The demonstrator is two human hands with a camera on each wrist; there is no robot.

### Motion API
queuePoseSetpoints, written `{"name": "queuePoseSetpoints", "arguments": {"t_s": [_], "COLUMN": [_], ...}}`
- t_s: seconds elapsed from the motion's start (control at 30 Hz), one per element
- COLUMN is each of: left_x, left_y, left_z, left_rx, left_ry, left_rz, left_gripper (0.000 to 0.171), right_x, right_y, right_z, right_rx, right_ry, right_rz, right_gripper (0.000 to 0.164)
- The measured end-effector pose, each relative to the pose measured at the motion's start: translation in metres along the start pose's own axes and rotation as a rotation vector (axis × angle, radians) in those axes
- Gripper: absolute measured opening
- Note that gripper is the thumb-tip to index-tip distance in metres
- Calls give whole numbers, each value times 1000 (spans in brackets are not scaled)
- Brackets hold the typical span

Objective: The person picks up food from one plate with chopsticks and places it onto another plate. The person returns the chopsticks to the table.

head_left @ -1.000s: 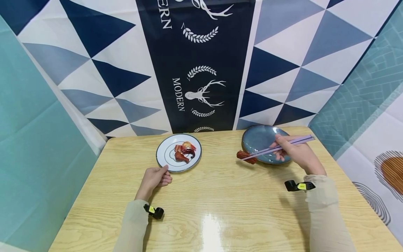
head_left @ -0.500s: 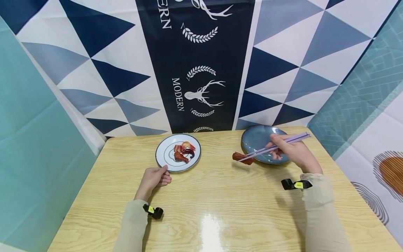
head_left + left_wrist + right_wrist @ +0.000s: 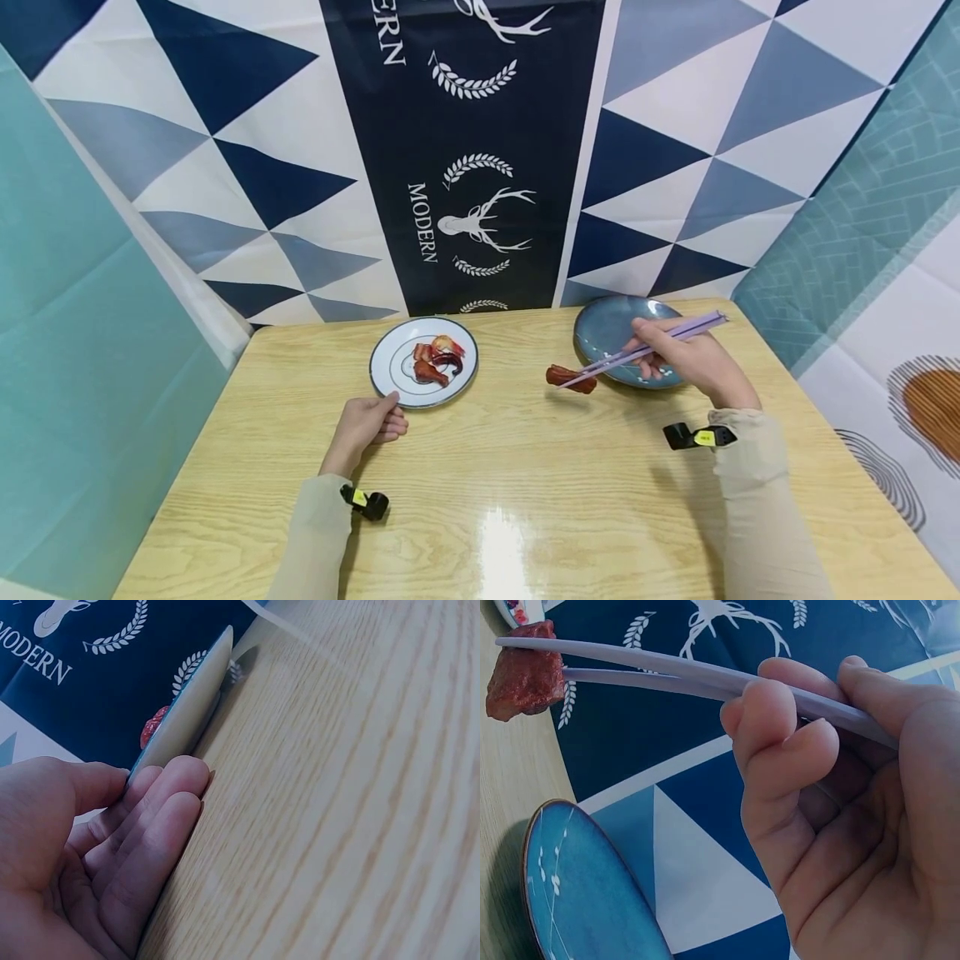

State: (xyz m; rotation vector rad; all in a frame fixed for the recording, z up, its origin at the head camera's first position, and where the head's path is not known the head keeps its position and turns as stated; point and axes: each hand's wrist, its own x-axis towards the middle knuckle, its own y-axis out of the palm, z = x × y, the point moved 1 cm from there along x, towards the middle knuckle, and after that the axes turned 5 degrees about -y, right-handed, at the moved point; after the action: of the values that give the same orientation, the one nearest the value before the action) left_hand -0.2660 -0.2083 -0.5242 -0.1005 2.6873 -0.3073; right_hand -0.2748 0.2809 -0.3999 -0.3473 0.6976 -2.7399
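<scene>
My right hand (image 3: 693,358) grips a pair of lilac chopsticks (image 3: 667,664). Their tips pinch a reddish-brown chunk of meat (image 3: 572,379), held above the table just left of the blue plate (image 3: 607,329). At the near left rim of a white plate with a dark edge (image 3: 390,367), my left hand (image 3: 365,425) pinches the rim, thumb on top and fingers underneath. On that white plate lie several food pieces, among them a drumstick (image 3: 431,373) and a curled dark-red piece (image 3: 450,361). The left wrist view shows the plate (image 3: 187,712) edge-on.
The light wooden table (image 3: 465,475) reaches back to a patterned cloth wall (image 3: 495,125). A teal panel (image 3: 97,333) stands on the left, and another printed cloth (image 3: 885,350) closes the right side.
My right hand has moved left, carrying the chopsticks and the meat chunk a little farther from the blue plate. My left hand and the white plate stay in place.
</scene>
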Motion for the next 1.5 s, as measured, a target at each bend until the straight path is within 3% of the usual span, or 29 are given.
{"name": "queuePoseSetpoints", "arguments": {"t_s": [0.47,0.73,1.27,1.5], "left_x": [2,0,1,-1], "left_y": [-1,-2,-1,-2], "left_z": [-2,-2,0,-1], "left_rx": [-5,5,-1,-6], "left_ry": [-10,-9,-2,-4], "left_rz": [6,6,1,10], "left_gripper": [43,43,44,44], "right_x": [7,15,22,24], "right_y": [4,8,17,20], "right_z": [7,11,10,10], "right_rx": [27,76,40,40], "right_ry": [-7,-67,-123,-106], "right_rz": [33,70,59,73], "right_gripper": [53,51,48,50]}}
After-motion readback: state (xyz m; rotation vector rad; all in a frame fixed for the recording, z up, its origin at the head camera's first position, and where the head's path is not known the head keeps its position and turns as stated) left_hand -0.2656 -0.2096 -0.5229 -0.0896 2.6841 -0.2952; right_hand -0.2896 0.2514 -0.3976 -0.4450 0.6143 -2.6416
